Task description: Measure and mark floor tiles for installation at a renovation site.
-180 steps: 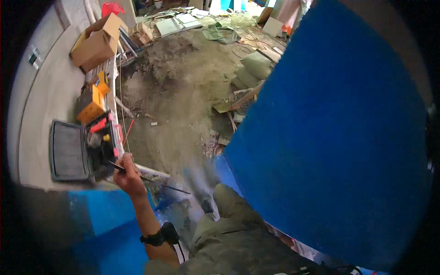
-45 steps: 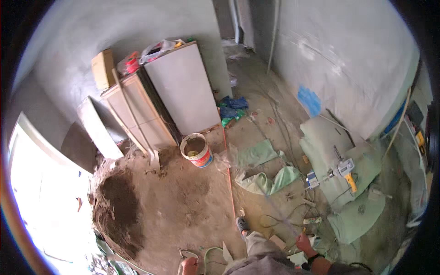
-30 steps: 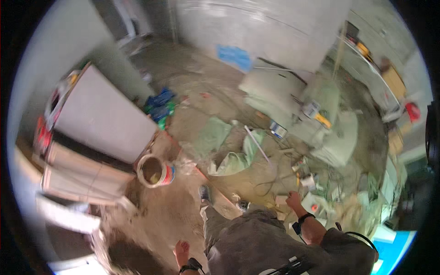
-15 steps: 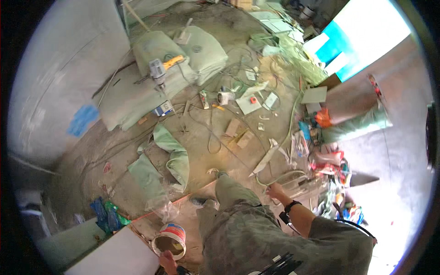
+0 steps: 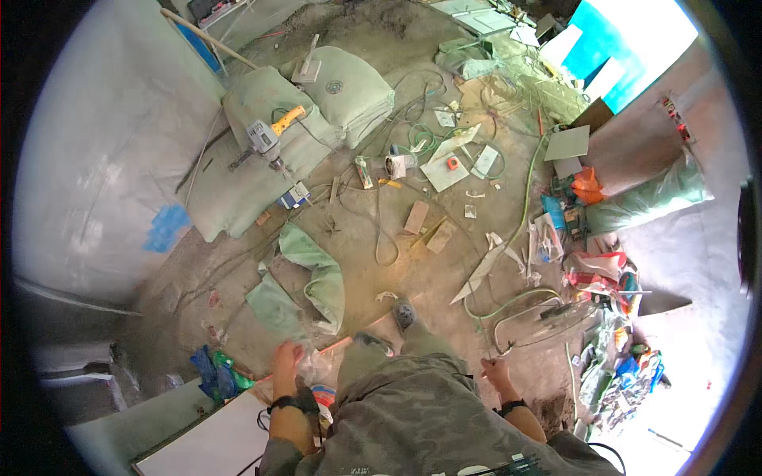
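Note:
At the lower left, my left hand hangs in front of the crumpled clear plastic; its fingers are too blurred to read, and contact with the plastic cannot be judged. Below it, a white bucket with a red and blue band is mostly hidden by my left forearm and shirt. My right hand is to the right of my body, over the floor, with curled fingers; whatever they may hold is hidden. Nearest to it is a bent metal frame. Both wrists wear dark bands.
A grey and yellow power drill lies on stacked green sacks. Green sheeting, tiles, brown blocks and a green hose are scattered ahead. A white board stands at lower left; bags and rubbish line the right.
My left hand has moved forward and up from the bucket's rim. My right hand has come down, closer to my side. The view has shifted, and my feet now appear nearer my body.

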A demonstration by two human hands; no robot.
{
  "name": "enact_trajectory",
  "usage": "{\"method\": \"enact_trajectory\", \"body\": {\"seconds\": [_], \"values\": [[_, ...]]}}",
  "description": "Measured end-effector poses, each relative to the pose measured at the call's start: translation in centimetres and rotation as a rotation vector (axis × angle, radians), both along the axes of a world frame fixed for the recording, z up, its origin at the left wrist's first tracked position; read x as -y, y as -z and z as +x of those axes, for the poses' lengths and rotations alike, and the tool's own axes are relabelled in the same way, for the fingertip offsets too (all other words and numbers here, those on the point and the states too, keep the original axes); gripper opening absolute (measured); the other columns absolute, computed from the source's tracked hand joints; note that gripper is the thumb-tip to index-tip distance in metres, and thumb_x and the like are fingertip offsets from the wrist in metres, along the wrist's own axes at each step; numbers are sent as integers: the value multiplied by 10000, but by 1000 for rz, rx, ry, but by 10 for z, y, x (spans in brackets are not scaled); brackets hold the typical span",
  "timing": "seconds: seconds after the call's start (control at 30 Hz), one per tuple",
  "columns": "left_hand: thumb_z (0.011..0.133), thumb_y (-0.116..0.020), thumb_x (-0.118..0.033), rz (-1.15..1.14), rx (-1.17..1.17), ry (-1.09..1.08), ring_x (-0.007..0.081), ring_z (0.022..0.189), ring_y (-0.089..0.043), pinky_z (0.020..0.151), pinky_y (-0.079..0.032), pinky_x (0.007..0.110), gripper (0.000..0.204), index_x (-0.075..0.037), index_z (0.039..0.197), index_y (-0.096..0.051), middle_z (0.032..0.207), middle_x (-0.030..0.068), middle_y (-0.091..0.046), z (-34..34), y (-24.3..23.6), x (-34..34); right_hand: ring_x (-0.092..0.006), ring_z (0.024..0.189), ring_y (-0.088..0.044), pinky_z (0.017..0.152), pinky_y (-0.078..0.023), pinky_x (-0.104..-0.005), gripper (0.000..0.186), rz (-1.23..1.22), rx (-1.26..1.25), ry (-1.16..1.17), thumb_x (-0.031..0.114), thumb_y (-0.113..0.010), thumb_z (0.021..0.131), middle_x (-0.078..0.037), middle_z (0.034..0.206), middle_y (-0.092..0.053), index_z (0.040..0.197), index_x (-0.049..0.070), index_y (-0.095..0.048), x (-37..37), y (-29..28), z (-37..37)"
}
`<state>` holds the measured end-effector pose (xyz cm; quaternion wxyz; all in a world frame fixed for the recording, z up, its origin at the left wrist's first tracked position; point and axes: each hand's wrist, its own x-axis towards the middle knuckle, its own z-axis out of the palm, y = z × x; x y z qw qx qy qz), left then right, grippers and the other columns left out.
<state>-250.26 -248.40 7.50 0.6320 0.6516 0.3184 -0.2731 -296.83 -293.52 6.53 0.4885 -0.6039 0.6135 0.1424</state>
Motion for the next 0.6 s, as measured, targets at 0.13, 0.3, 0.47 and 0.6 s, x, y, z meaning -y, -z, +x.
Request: {"method": "enact_trajectory", "body": {"seconds": [0.13, 0.3, 0.47, 0.6], "values": [[933, -618, -140, 141, -38, 261, 209, 687, -650, 588, -554, 310, 200, 5, 1070, -639, 855, 119, -665, 50, -2, 74, -200, 635, -670, 583, -513, -387, 539, -101, 4, -95, 493, -597, 989, -118, 659, -667, 864, -23, -688, 35, 8, 16], [917, -624, -135, 253, -30, 478, 208, 726, -708, 560, -532, 309, 232, 24, 1071, -696, 826, 112, -704, 139, 42, 184, -202, 650, -622, 605, -491, -374, 519, -101, 217, 0, 442, -514, 1040, -124, 662, -607, 871, -29, -652, 76, 1, 78], [919, -587, -163, 320, 36, 690, 299, 698, -699, 585, -522, 418, 251, 42, 969, -723, 874, 142, -734, 264, 175, 303, -129, 622, -581, 563, -441, -301, 407, 32, 131, 37, 321, -527, 1055, -74, 650, -588, 917, -38, -661, 111, 12, 167], [910, -563, -313, 827, 464, 1136, 502, 931, -650, 836, -514, 539, 392, 51, 949, -702, 1030, 301, -692, 397, 376, 379, -146, 580, -580, 560, -456, -342, 448, 226, -48, 150, 416, -601, 1013, -55, 627, -604, 852, 3, -665, 148, 91, 272]]}}
